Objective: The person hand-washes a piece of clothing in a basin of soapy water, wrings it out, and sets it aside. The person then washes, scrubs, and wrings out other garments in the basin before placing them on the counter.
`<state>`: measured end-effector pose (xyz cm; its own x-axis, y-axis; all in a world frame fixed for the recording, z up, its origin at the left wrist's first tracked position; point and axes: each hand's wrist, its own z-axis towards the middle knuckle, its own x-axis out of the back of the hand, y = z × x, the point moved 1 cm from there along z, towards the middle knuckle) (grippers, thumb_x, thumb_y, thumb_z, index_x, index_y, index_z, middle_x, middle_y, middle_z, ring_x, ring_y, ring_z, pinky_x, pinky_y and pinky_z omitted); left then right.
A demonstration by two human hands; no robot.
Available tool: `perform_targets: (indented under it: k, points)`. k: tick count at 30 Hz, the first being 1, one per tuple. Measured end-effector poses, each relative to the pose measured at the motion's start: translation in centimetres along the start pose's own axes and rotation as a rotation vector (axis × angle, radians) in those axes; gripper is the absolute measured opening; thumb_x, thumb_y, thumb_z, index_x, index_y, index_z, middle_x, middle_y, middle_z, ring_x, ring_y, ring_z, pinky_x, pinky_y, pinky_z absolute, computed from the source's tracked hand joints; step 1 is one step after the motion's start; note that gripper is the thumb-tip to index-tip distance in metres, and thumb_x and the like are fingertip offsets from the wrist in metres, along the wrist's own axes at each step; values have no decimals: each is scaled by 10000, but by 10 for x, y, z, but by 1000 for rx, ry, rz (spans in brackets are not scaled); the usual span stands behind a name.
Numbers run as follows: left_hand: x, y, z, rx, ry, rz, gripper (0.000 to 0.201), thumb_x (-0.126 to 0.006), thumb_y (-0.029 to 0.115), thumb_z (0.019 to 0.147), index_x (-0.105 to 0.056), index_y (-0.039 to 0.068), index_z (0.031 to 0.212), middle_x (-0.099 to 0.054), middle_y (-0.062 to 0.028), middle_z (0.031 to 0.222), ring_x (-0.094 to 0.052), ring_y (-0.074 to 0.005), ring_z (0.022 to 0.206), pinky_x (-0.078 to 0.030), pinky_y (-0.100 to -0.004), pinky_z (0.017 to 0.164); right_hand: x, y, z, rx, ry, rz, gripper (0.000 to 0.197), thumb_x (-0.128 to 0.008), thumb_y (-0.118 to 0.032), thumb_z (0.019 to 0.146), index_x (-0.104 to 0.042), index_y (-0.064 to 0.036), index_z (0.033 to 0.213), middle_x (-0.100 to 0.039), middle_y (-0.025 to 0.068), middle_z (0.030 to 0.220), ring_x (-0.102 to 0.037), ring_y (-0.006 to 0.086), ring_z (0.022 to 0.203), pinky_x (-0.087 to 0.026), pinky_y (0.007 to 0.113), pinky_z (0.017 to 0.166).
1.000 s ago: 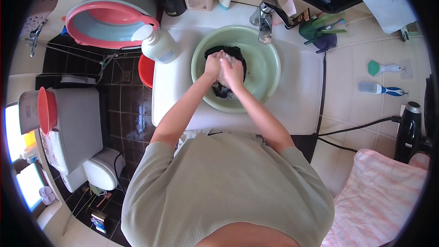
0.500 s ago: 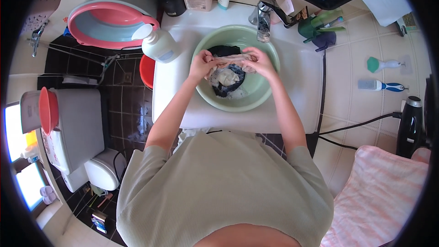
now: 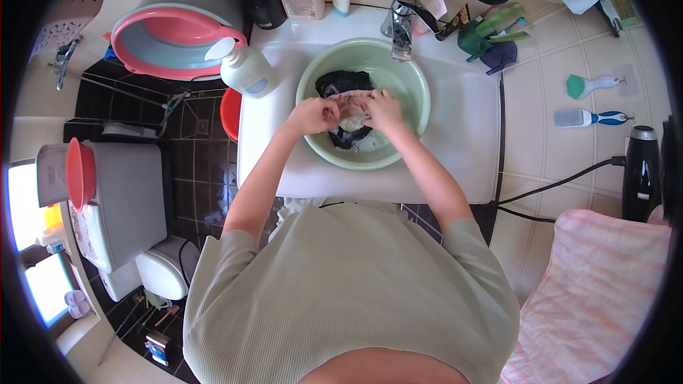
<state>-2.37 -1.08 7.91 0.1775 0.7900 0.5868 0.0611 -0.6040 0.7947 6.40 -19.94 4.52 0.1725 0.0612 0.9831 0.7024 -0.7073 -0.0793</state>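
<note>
Because the left hand (image 3: 313, 116) and right hand (image 3: 385, 110) grip opposite ends, the pale cloth (image 3: 351, 107) apparently lies spread between them, above the dark cloth (image 3: 343, 83), toward the left edge of the basin (image 3: 408, 91). Both hands' fingers curl narrowly around it. Some fingertips are hidden; folds and foam (image 3: 368, 144) obscure its lower edge.

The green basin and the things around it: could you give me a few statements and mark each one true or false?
1. The left hand and the right hand hold a pale cloth over the basin. True.
2. The dark cloth lies outside the basin. False: it is inside.
3. A white pump bottle stands to the left of the basin. True.
4. The black hair dryer lies inside the basin. False: it is at the far right of the view.
</note>
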Motion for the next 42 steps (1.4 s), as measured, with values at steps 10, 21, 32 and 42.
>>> perform_targets:
  k: [10, 21, 32, 42]
  points:
    - [15, 9, -15, -30, 246, -1020, 218, -603, -109, 647, -514, 54, 760, -586, -31, 694, -597, -132, 638, -453, -242, 582, 23, 11, 1, -156, 224, 213, 247, -637, -252, 670, -607, -117, 874, -592, 100, 832, -595, 285, 771, -489, 396, 625]
    - [6, 5, -32, -36, 526, -730, 316, -655, -57, 572, -542, 69, 839, -481, 25, 734, -475, -78, 638, -401, -217, 563, 55, 36, -11, 35, 90, 1356, 202, -405, -15, 775, -502, -53, 948, -560, 32, 813, -539, 100, 676, -445, 239, 609]
    - [-52, 35, -25, 159, 456, 100, 499, -714, 400, 616, -558, 135, 1010, -529, -100, 800, -547, -227, 750, -453, -315, 664, 81, 17, -23, 323, -199, 1481, 226, -416, -50, 814, -516, -24, 1015, -529, 29, 979, -494, 94, 908, -380, 230, 835]
    - [-45, 19, -2, 134, 254, -669, 229, -476, 267, 879, -559, 89, 997, -579, 21, 903, -543, -86, 820, -436, -266, 725, 61, 34, -12, 304, 136, 1350, 200, -420, -93, 841, -544, -23, 981, -585, 51, 900, -537, 114, 844, -421, 239, 748]
